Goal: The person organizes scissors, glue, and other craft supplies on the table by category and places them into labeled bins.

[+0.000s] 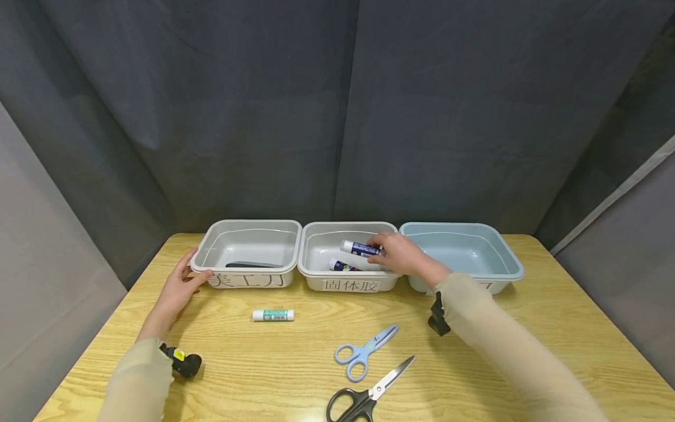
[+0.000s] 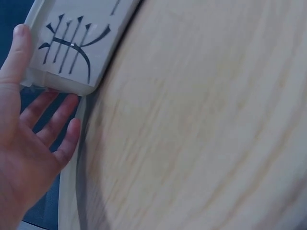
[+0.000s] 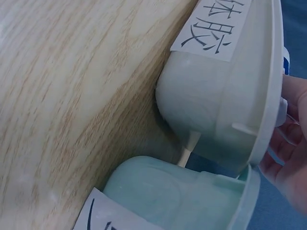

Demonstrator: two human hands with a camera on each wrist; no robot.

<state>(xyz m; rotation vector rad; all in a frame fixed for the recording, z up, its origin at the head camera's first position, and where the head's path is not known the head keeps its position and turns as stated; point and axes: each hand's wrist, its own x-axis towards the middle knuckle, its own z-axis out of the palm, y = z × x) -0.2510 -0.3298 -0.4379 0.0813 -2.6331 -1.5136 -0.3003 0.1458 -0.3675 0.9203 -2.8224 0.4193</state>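
Observation:
Over the middle bin (image 1: 345,282), my right hand (image 1: 398,253) pinches a dark blue glue stick (image 1: 360,249) with a white end, lying nearly level. Below it in that bin lies another dark glue stick (image 1: 344,266) with a white end. The right wrist view shows this hand (image 3: 293,148) behind the bin's rim, mostly cut off by the frame. My left hand (image 1: 179,287) rests against the near left corner of the left bin (image 1: 250,280), thumb at the front rim and fingers along the side. A black utility knife (image 1: 253,265) lies inside that bin, partly hidden.
A light blue bin (image 1: 453,255) stands at the right of the row. On the wooden table (image 1: 237,369) in front lie a white and green glue stick (image 1: 273,315), light blue scissors (image 1: 365,353) and black-handled scissors (image 1: 369,395). A dark curtain (image 1: 337,117) hangs behind the bins.

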